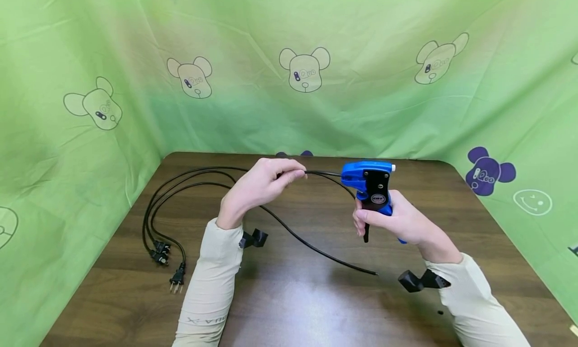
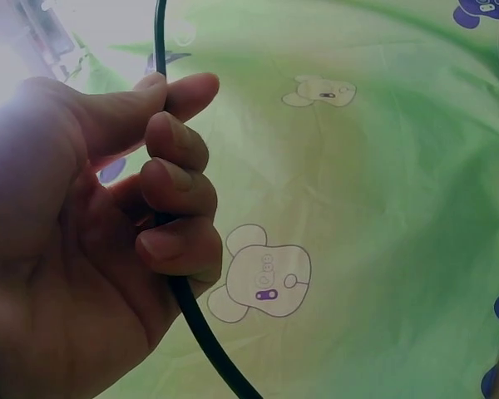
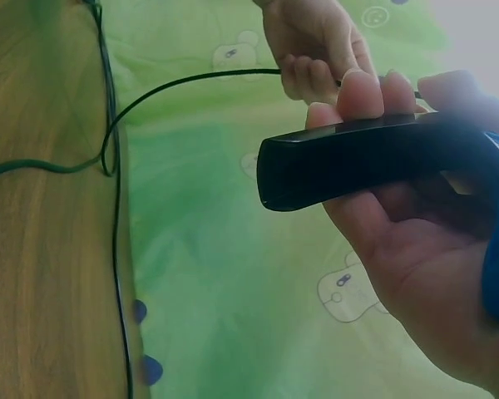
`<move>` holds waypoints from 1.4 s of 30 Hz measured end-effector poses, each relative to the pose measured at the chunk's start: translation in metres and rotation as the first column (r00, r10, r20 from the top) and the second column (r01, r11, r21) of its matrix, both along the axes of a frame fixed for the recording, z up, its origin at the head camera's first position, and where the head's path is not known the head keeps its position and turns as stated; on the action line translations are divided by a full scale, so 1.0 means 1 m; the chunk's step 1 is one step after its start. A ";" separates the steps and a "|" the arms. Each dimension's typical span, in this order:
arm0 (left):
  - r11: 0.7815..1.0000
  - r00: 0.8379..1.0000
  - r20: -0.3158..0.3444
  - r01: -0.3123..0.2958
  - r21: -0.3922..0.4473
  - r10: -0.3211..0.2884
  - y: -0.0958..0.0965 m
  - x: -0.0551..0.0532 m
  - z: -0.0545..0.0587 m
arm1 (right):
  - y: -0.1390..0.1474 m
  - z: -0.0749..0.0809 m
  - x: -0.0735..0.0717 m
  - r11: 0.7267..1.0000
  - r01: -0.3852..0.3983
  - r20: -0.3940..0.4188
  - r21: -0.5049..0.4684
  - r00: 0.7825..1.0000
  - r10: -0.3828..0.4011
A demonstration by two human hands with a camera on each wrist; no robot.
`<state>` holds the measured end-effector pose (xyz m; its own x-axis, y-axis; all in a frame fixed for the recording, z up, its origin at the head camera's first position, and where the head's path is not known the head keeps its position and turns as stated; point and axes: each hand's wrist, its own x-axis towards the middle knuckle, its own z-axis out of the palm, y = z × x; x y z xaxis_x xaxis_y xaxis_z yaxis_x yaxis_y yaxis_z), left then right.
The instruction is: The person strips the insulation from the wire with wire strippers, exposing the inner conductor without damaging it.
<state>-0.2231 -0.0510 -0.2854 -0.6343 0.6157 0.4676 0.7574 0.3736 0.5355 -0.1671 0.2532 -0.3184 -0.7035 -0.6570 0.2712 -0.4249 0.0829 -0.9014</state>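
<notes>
My left hand [image 1: 264, 184] pinches a black power cord [image 1: 322, 173] between thumb and fingers, above the back of the table. In the left wrist view the cord [image 2: 206, 337] runs through the curled fingers. My right hand [image 1: 406, 221] grips a blue and black pistol-shaped wire stripper [image 1: 367, 172] by its handles. The cord reaches the stripper's nose on its left side; whether its tip lies inside the jaws cannot be made out. In the right wrist view the black handle [image 3: 341, 162] lies across the fingers.
Several black cords [image 1: 151, 201] loop over the table's left side, ending in plugs [image 1: 177, 277]. One loose cord end [image 1: 370, 272] lies mid-table. A tiny dark piece [image 1: 440, 312] lies near the right forearm. Green printed cloth [image 1: 253, 106] hangs behind the brown table [image 1: 289, 307].
</notes>
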 end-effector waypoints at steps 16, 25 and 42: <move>0.999 0.998 0.062 -0.015 -0.051 0.019 0.002 -0.001 -0.001 | -0.003 -0.002 0.001 0.998 0.020 -0.026 -0.051 0.999 -0.022; 0.999 0.999 0.034 -0.029 0.024 0.028 0.003 0.001 -0.002 | -0.006 -0.002 0.003 0.998 0.061 0.029 -0.033 0.998 -0.060; 0.999 0.999 -0.044 -0.003 0.048 0.005 0.004 -0.001 -0.003 | -0.004 0.000 0.001 0.997 0.007 -0.011 -0.081 1.000 -0.008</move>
<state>-0.2239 -0.0474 -0.2888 -0.6146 0.5895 0.5242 0.7794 0.3516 0.5185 -0.1656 0.2492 -0.3189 -0.7048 -0.6275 0.3310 -0.4349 0.0135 -0.9004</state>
